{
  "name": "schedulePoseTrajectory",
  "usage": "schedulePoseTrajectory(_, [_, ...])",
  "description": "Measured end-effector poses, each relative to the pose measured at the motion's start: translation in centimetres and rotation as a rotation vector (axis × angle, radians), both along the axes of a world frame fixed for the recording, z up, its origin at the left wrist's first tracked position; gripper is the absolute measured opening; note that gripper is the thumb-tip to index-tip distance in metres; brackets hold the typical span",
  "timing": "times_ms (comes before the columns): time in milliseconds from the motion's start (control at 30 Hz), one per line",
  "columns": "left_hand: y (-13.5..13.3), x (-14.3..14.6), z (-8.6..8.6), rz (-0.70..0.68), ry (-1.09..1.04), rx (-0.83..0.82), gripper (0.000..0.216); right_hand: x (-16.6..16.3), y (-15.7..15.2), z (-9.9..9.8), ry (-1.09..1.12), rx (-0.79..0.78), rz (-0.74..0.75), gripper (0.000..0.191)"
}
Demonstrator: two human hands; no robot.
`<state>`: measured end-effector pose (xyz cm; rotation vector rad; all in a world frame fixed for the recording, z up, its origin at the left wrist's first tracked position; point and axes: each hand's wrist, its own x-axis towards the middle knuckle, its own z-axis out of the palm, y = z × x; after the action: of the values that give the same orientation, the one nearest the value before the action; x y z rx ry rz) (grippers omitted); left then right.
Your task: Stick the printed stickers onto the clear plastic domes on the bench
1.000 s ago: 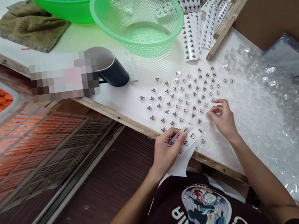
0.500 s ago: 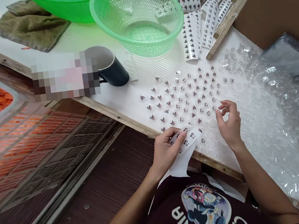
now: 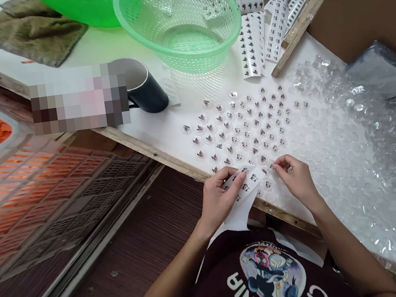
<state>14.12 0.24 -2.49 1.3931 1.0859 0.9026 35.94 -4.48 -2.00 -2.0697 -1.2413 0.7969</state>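
My left hand (image 3: pixel 221 196) grips a white sticker sheet (image 3: pixel 250 183) between thumb and fingers at the table's front edge; the sheet's lower part hangs down toward my shirt. Small printed figures show on it. Just to its right, my right hand (image 3: pixel 296 177) has thumb and forefinger pinched on a small printed sticker (image 3: pixel 272 166), low over the discs. Round clear discs bearing the same kind of print (image 3: pixel 247 134) lie spread beyond both hands. Plain clear discs (image 3: pixel 325 161) cover the table to the right of my right hand.
A heap of clear pieces (image 3: pixel 390 142) is at the right, beside a plastic-wrapped pack (image 3: pixel 383 70). More sticker sheets (image 3: pixel 250 46) lie by a wooden strip (image 3: pixel 293 43). A green basket (image 3: pixel 186 62), dark mug (image 3: pixel 152 93) and brown cloth (image 3: pixel 33 34) stand farther back. An orange-filled crate (image 3: pixel 10 139) is left.
My right hand has moved left and toward me, from over the plain discs to beside the sheet, its fingers now at the printed sticker. My left hand stays on the sheet.
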Motion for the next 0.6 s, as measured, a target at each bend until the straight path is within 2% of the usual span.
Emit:
schedulePoseTrajectory(233, [0.1,0.1,0.2,0.002,0.005,-0.029,0.021,-0.8,0.6,-1.3,-0.337,0.033,0.111,0.014])
schedulePoseTrajectory(367, [0.1,0.1,0.1,0.006,0.005,-0.034,0.022,-1.1,0.6,-0.4,-0.434,0.06,0.088,0.017])
schedulePoseTrajectory(433, [0.1,0.1,0.1,0.009,0.002,-0.035,0.023,-1.6,0.3,0.7,-0.369,0.11,0.092,0.017])
schedulePoseTrajectory(500, [0.0,0.1,0.1,0.017,0.002,-0.041,0.024,-2.4,-0.1,1.8,-0.201,0.156,0.129,0.018])
schedulePoseTrajectory(600, [-0.1,0.1,0.1,0.029,-0.001,-0.049,0.026,-3.9,-0.6,2.8,0.055,0.141,0.147,0.024])
